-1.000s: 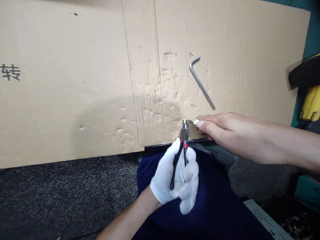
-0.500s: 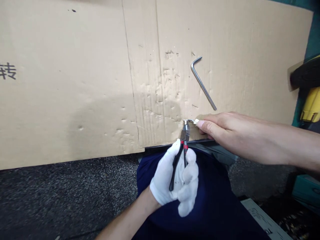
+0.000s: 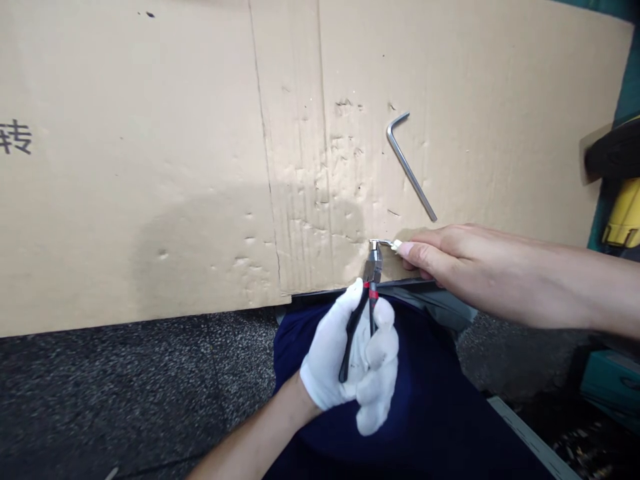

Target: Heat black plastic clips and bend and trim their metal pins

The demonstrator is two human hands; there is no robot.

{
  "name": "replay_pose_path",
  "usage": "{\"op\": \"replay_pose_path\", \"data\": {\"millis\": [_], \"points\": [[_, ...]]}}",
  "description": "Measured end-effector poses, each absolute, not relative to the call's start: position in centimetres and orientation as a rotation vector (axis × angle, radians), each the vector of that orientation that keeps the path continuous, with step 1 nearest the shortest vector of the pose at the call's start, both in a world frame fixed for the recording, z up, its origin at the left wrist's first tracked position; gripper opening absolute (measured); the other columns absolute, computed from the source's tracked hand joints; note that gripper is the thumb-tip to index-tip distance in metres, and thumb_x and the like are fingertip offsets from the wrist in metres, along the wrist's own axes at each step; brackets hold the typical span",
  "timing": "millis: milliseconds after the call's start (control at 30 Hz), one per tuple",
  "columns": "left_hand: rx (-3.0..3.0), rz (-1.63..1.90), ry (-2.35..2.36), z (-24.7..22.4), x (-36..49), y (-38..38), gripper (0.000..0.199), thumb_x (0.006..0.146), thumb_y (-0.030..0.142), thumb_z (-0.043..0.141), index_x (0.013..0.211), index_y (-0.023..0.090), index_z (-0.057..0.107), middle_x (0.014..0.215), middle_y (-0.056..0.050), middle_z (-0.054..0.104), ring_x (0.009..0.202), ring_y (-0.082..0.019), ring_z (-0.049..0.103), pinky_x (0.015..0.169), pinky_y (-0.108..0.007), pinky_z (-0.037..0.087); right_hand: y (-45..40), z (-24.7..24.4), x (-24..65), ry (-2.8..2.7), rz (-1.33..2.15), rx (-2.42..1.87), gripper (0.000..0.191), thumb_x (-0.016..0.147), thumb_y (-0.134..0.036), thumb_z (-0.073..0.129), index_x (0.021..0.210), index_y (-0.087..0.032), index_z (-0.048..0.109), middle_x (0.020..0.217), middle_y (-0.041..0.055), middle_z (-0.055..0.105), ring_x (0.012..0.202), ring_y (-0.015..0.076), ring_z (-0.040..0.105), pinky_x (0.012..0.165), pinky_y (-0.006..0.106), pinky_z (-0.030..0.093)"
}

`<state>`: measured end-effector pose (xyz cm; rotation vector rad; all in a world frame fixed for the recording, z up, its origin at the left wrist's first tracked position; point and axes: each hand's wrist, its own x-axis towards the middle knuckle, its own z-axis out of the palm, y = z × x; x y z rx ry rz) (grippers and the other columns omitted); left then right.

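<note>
My left hand (image 3: 353,357), in a white glove, is wrapped round the black and red handles of a pair of pliers (image 3: 373,268). The jaws point away from me, over the near edge of the cardboard, and grip a small shiny metal piece (image 3: 374,245). Bare, my right hand (image 3: 440,257) pinches a small whitish piece (image 3: 397,245) between thumb and forefinger. A thin metal end reaches from it to the piece in the jaws. What exactly the whitish piece is, I cannot make out. Beyond my right hand an L-shaped hex key (image 3: 411,170) lies on the cardboard.
A large cardboard sheet (image 3: 200,133) with dents and creases covers the work surface. At the right edge stands a black and yellow object (image 3: 623,213). Below right, a teal box (image 3: 610,383) is partly seen. Dark speckled floor (image 3: 150,387) shows at the lower left.
The view has shifted slightly, so the cardboard and hex key appear a little further right. Both hands keep the same grips on the pliers and the whitish piece.
</note>
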<state>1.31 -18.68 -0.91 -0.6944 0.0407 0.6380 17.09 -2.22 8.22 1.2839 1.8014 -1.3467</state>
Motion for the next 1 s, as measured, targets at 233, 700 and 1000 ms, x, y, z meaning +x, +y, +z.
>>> {"op": "replay_pose_path", "data": {"millis": [233, 700, 1000], "points": [[-0.702, 0.62, 0.009, -1.1, 1.2, -18.7, 0.061, 0.109, 0.051, 0.024, 0.091, 0.019, 0.073, 0.061, -0.001, 0.063, 0.039, -0.017, 0.06, 0.038, -0.032, 0.056, -1.9, 8.2, 16.7, 1.766, -1.368, 1.248, 0.046, 0.112, -0.043, 0.032, 0.082, -0.023, 0.061, 0.086, -0.0007, 0.072, 0.077, 0.0196, 0.066, 0.072, 0.034, 0.048], [-0.676, 0.643, -0.003, -1.4, 1.4, -18.6, 0.061, 0.109, 0.051, 0.024, 0.087, 0.021, 0.072, 0.052, 0.003, 0.054, 0.027, -0.013, 0.038, 0.033, -0.03, 0.051, -2.2, 8.0, 15.9, 1.773, -1.195, 1.217, 0.051, 0.111, -0.051, 0.029, 0.08, -0.022, 0.057, 0.077, 0.0045, 0.069, 0.069, 0.0221, 0.064, 0.071, 0.04, 0.048], [-0.743, 0.626, -0.041, -1.3, 1.2, -18.5, 0.06, 0.109, 0.05, 0.026, 0.078, 0.021, 0.069, 0.049, 0.004, 0.055, 0.02, -0.01, 0.032, 0.029, -0.028, 0.048, -2.6, 7.7, 16.8, 1.838, -1.216, 1.199, 0.051, 0.113, -0.049, 0.026, 0.082, -0.022, 0.055, 0.078, 0.0005, 0.068, 0.068, 0.018, 0.062, 0.068, 0.036, 0.045]]}}
